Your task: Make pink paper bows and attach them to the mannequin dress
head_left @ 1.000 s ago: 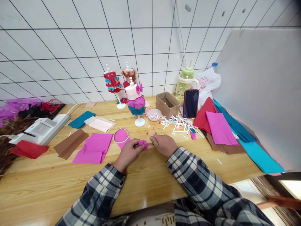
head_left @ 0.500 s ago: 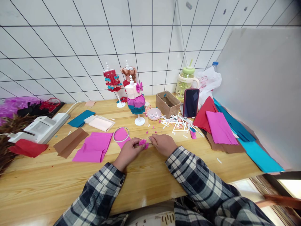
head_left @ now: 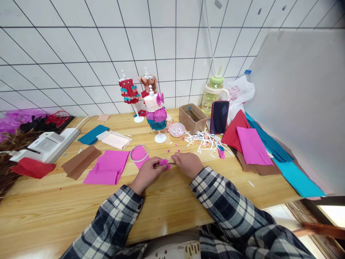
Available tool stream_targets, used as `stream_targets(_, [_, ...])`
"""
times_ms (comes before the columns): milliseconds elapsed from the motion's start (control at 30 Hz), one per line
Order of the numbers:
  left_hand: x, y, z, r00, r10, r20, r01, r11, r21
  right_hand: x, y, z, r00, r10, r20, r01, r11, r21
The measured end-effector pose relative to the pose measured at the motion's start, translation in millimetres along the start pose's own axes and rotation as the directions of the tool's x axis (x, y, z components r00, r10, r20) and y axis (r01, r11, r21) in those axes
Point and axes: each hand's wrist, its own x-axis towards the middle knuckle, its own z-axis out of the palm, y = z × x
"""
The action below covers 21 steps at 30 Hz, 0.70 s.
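Observation:
My left hand [head_left: 149, 172] pinches a small magenta pleated crepe paper piece [head_left: 164, 164] between thumb and fingertips. Fingers closed, my right hand [head_left: 188, 164] grips a thin dark tool [head_left: 170, 163] whose tip reaches the pleats; its exact kind is too small to make out. Just left of the left hand, a tape roll ring [head_left: 131, 158] lies over a magenta paper strip [head_left: 139, 152]. Beyond both hands stands a mini dress form [head_left: 156, 114] with a pale bodice, a magenta and teal paper skirt and a magenta bow.
Two more dress forms [head_left: 129, 91] stand behind. Paper scraps [head_left: 206, 141], a pink dish [head_left: 177, 130], a cardboard box [head_left: 193, 118], a phone [head_left: 219, 117] and a green-lidded bottle [head_left: 212, 94] are at back right. Folded crepe paper [head_left: 107, 167] lies left; more sheets [head_left: 254, 146] lie right. A power strip [head_left: 51, 147] sits far left.
Almost nothing differs. The magenta pleats have shifted slightly in the fingertips, and the view has tilted a little.

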Motion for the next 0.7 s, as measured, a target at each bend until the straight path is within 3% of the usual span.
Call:
stream_targets(233, [-0.9,2.2,0.1,0.999,-0.024,-0.025,0.024,1.0,-0.021,2.9,9.5,1.7,0.998,0.059,-0.035,-0.059,0.998,0.01])
stream_targets(433, [-1.9,0.6,0.9,0.996,-0.074,-0.055,0.064,0.985,-0.159,7.0,25.0,5.1,0.983,0.174,-0.063,-0.172,0.984,0.04])
stream_targets(567, [-2.7,1.0,-1.6,0.988,-0.125,-0.092,0.083,0.926,-0.367,6.0,23.3,4.2,0.97,0.069,-0.232,-0.059,0.997,0.052])
stream_targets(700, [-1.3,-0.9,-5.5,0.967,-0.156,-0.2,0.026,0.846,-0.533,1.2,10.6,3.7,0.957,-0.13,-0.259,0.163,0.981,0.109])
